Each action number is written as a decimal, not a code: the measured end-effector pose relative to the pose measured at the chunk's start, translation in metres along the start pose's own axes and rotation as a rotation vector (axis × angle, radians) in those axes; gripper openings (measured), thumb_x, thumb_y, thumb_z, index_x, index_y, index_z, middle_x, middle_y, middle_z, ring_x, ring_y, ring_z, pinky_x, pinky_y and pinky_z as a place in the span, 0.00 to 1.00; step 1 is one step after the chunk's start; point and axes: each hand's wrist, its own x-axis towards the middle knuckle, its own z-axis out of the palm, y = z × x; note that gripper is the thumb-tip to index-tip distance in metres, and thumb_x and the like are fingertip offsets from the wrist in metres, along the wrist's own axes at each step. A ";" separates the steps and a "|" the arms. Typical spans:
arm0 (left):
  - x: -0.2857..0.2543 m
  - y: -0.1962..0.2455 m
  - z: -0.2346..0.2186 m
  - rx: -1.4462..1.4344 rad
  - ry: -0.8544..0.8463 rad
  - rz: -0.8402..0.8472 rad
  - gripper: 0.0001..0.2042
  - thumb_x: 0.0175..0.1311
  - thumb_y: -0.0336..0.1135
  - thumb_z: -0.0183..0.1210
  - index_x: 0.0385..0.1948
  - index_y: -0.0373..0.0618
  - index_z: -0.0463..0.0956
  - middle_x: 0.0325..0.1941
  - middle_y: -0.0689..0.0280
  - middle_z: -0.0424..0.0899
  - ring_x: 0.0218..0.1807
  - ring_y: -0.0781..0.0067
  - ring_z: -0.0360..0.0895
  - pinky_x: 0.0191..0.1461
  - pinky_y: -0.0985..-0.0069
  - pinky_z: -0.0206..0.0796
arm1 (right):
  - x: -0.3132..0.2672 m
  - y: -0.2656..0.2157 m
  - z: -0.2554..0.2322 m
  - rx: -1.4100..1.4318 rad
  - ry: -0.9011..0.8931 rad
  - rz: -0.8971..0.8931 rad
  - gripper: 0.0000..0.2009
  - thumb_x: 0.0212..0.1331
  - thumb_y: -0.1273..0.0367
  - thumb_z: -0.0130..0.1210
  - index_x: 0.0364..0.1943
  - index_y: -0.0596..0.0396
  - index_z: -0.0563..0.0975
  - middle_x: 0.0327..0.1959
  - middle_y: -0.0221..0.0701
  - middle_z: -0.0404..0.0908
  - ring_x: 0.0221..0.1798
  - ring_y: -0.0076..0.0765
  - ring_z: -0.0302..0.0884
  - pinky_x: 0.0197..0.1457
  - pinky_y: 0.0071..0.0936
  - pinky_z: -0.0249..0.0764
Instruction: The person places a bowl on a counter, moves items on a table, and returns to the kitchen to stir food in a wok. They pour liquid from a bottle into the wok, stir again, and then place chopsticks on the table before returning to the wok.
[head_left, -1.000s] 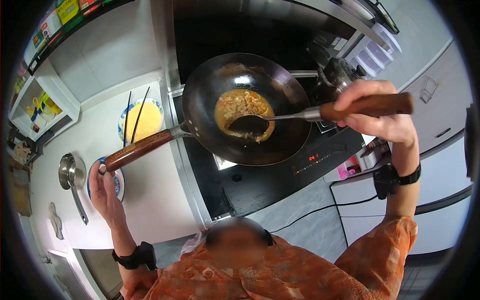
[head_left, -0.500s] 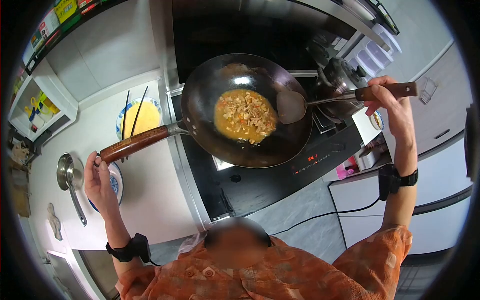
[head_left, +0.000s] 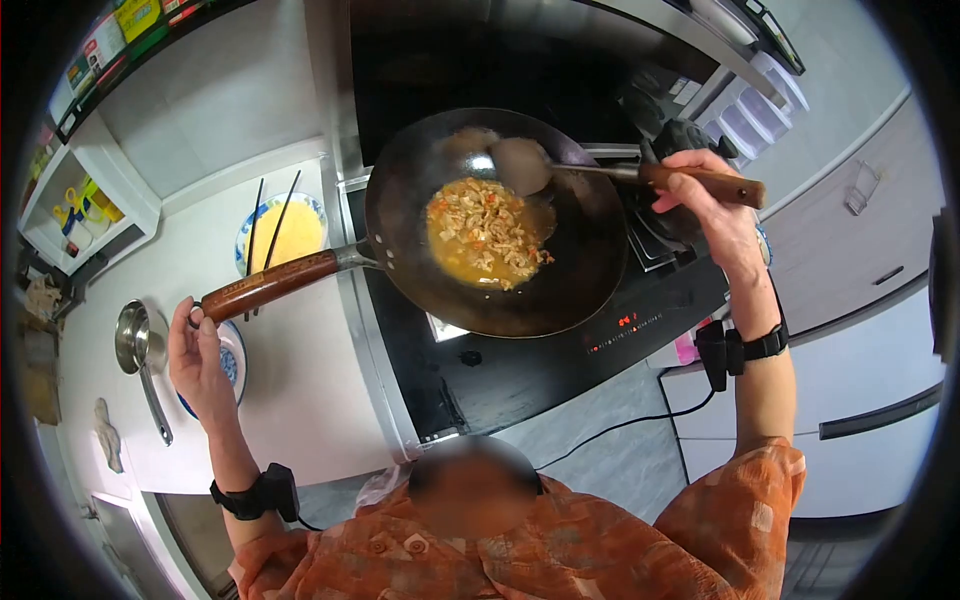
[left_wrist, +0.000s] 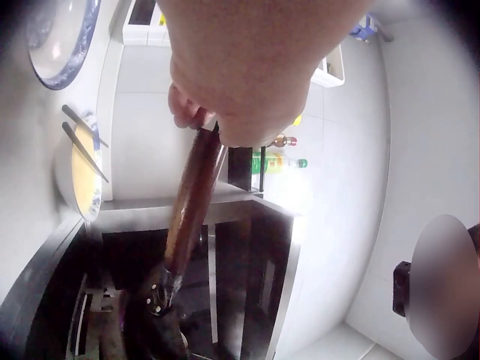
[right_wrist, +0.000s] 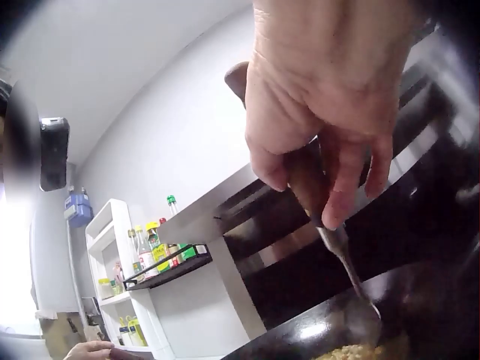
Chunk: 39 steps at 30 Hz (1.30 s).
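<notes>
A dark wok sits on the black cooktop, holding small chopped pieces of food in a yellowish broth. My left hand grips the end of the wok's wooden handle, with thumb and fingers about its tip; the left wrist view shows the same handle running from the hand down to the pan. In my right hand is a wok spatula, held by its wooden grip. The spatula's blade lies over the far inner wall of the wok, just beyond the food.
On the white counter to the left stand a bowl of yellow liquid with black chopsticks across it, a blue-rimmed bowl under the left hand, and a metal ladle. A dark lidded pot stands right of the wok.
The spatula went from in the food to the wok's right wall, then left to the far wall. My right hand moved right, then back left. The left hand stays at the handle end.
</notes>
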 end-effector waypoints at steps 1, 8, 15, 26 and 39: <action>0.000 0.000 -0.001 0.002 0.004 0.002 0.15 0.62 0.24 0.51 0.51 0.35 0.68 0.37 0.73 0.72 0.31 0.91 0.61 0.34 0.94 0.55 | 0.001 -0.002 0.003 0.027 -0.050 0.004 0.09 0.54 0.70 0.57 0.38 0.58 0.75 0.35 0.32 0.79 0.31 0.23 0.77 0.40 0.19 0.72; -0.001 -0.001 -0.001 -0.016 -0.009 0.020 0.16 0.62 0.25 0.51 0.52 0.36 0.68 0.37 0.72 0.73 0.32 0.90 0.62 0.36 0.93 0.57 | 0.014 -0.004 0.022 -0.054 -0.202 -0.191 0.09 0.53 0.71 0.58 0.38 0.54 0.76 0.37 0.28 0.78 0.38 0.22 0.75 0.44 0.21 0.73; -0.003 0.001 0.000 0.013 0.001 0.015 0.16 0.62 0.25 0.51 0.52 0.37 0.67 0.37 0.72 0.73 0.33 0.90 0.62 0.38 0.93 0.58 | 0.011 -0.025 0.030 -0.060 -0.330 -0.184 0.10 0.53 0.69 0.58 0.39 0.54 0.77 0.35 0.28 0.79 0.37 0.22 0.76 0.41 0.20 0.74; -0.004 0.002 0.000 0.024 -0.009 0.013 0.17 0.61 0.23 0.51 0.53 0.37 0.66 0.37 0.72 0.72 0.31 0.90 0.62 0.34 0.93 0.56 | 0.025 -0.021 0.042 0.085 -0.005 0.013 0.15 0.53 0.62 0.58 0.37 0.61 0.75 0.31 0.37 0.80 0.23 0.28 0.78 0.31 0.20 0.74; -0.008 0.005 0.000 -0.004 -0.014 -0.005 0.21 0.60 0.23 0.52 0.57 0.38 0.61 0.37 0.69 0.74 0.34 0.89 0.67 0.38 0.92 0.59 | -0.021 -0.031 0.008 0.091 -0.098 -0.008 0.12 0.53 0.67 0.57 0.38 0.60 0.74 0.31 0.38 0.79 0.25 0.28 0.78 0.33 0.20 0.74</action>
